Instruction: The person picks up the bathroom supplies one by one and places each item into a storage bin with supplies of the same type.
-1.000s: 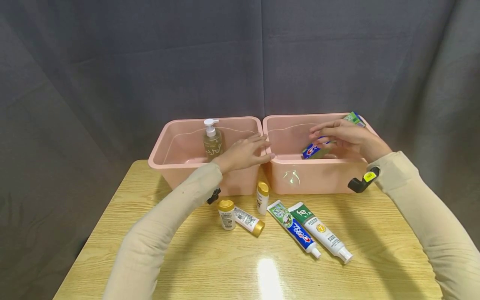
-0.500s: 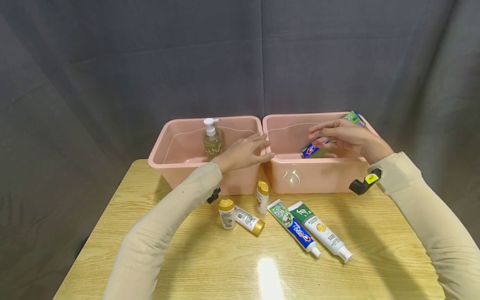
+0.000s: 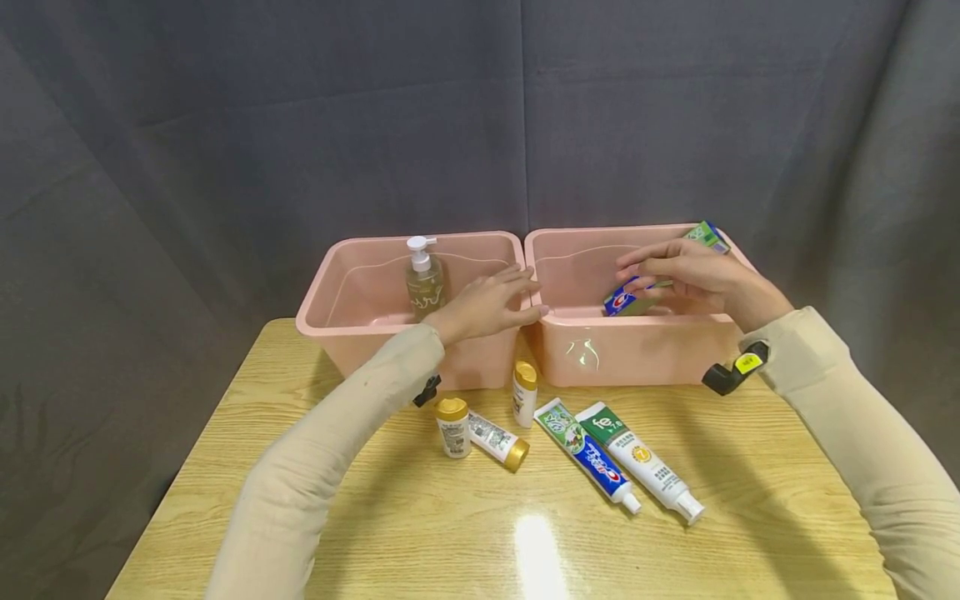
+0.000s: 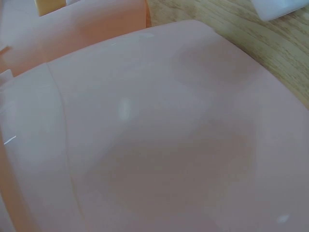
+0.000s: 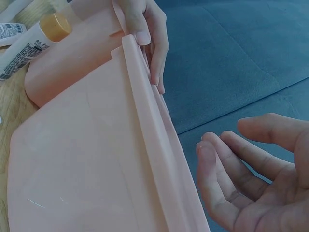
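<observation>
My left hand (image 3: 491, 307) lies over the meeting rims of two pink bins, fingers loosely extended. In the right wrist view, the left thumb sits right at the rim. The left bin (image 3: 360, 354) holds a pump bottle (image 3: 425, 290) with a white top. My right hand (image 3: 693, 273) hovers over the right bin (image 3: 637, 357), fingers loosely bent with nothing between them; the right wrist view shows the same bare hand (image 5: 260, 179). Partly behind its fingers, a blue toothpaste box (image 3: 618, 302) lies inside. Another green box (image 3: 707, 237) leans in the far right corner.
In front of the bins are two small gold-capped bottles, one left (image 3: 453, 432) and one near the bins (image 3: 524, 398), plus a lying gold-capped tube (image 3: 491, 437). A blue-green toothpaste tube (image 3: 592, 458) and a white-green one (image 3: 645, 467) lie rightward. A dark curtain (image 3: 375, 125) hangs behind.
My right wrist has shifted very slightly to the right, while its fingers stay over the right bin. The left hand and the objects look the same.
</observation>
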{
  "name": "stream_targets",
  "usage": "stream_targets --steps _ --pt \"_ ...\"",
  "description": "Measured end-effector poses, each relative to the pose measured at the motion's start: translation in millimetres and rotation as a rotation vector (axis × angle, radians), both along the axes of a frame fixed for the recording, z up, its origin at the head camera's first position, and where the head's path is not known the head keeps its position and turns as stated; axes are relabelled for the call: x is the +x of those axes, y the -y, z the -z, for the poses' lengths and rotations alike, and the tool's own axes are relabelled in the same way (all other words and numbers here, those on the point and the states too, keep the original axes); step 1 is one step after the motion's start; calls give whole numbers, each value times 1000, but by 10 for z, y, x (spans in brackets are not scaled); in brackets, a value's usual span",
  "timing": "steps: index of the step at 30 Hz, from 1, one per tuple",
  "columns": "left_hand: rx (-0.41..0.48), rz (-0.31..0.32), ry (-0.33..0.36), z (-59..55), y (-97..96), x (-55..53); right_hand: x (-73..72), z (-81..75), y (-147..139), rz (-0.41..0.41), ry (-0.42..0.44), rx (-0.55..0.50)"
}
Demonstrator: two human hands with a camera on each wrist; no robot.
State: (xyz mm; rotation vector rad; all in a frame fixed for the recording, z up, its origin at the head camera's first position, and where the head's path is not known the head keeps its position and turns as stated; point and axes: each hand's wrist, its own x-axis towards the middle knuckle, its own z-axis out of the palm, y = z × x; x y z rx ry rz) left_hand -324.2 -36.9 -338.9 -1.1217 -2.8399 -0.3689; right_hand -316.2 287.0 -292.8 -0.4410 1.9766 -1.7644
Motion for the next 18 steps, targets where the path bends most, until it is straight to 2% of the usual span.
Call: stream_targets --steps 6,9,13,18 --pt "9 -1 13 9 -1 2 59 -34 5 1 11 4" --pt "9 -3 14 9 -4 -2 91 -46 -4 -23 15 -3" --pt "10 -5 13 7 -6 -2 137 -54 -23 -72 -5 -20" --pt "6 -4 11 16 -8 -7 202 -47 -54 -105 -54 18"
